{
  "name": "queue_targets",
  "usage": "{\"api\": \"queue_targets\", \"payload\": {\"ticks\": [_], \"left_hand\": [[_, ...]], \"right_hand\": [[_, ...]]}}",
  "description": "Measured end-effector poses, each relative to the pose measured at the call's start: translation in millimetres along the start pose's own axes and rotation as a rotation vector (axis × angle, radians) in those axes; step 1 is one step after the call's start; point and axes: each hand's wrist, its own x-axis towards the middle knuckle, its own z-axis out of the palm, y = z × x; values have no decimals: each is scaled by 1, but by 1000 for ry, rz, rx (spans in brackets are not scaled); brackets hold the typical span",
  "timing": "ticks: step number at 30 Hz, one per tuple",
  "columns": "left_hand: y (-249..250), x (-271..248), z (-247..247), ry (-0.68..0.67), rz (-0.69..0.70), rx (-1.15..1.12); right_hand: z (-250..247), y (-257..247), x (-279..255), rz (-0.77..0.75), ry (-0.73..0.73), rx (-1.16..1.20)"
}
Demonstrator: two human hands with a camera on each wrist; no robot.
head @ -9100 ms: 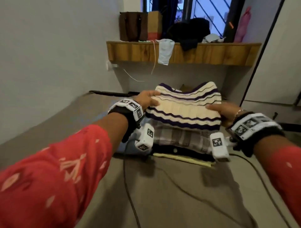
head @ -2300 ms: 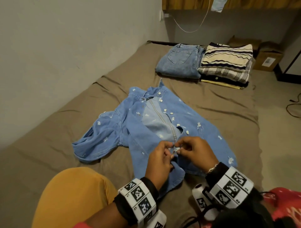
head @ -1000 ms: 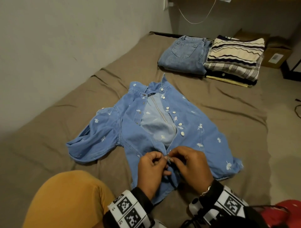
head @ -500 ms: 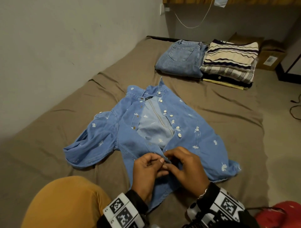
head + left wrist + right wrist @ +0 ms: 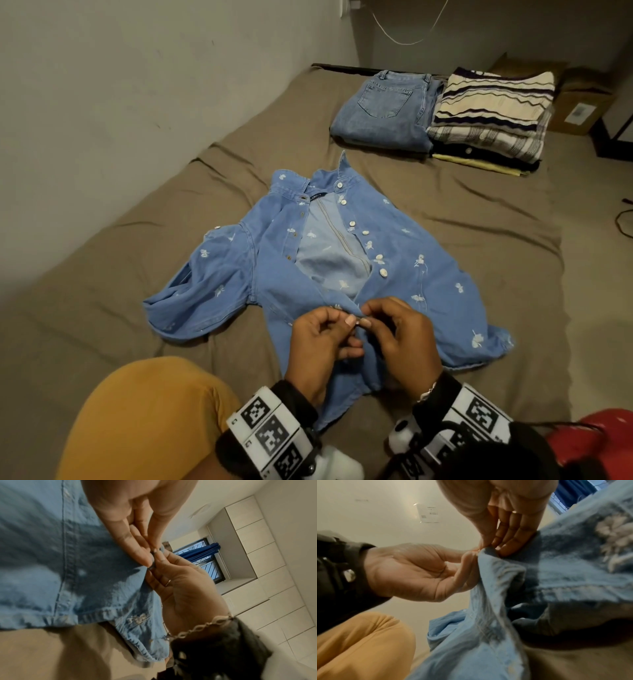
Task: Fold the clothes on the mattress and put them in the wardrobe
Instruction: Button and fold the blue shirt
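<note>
Light-blue embroidered denim shirt [image 5: 342, 274] lies front-up at mattress [image 5: 479, 240] centre. Left hand [image 5: 318, 346] and right hand [image 5: 400, 339] each pinch a placket edge at 6 o'clock, probably buttoning it for folding. Folded stack [image 5: 489, 120] at 1 o'clock.

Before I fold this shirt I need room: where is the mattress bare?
Bare sheet lies between the denim shirt and the striped pile, and beside the wall left of the sleeve. The near edge by both hands is crowded.
</note>
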Motion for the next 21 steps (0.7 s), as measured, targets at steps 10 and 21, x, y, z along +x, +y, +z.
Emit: {"api": "queue_targets", "payload": {"ticks": [10,21], "left_hand": [[-10,4,-19,-302,22,333],[4,49,-24,-6,116,586]], "right_hand": [[-32,-6,10,809,-559,646],[-15,-3,47,457,-162,186]]}}
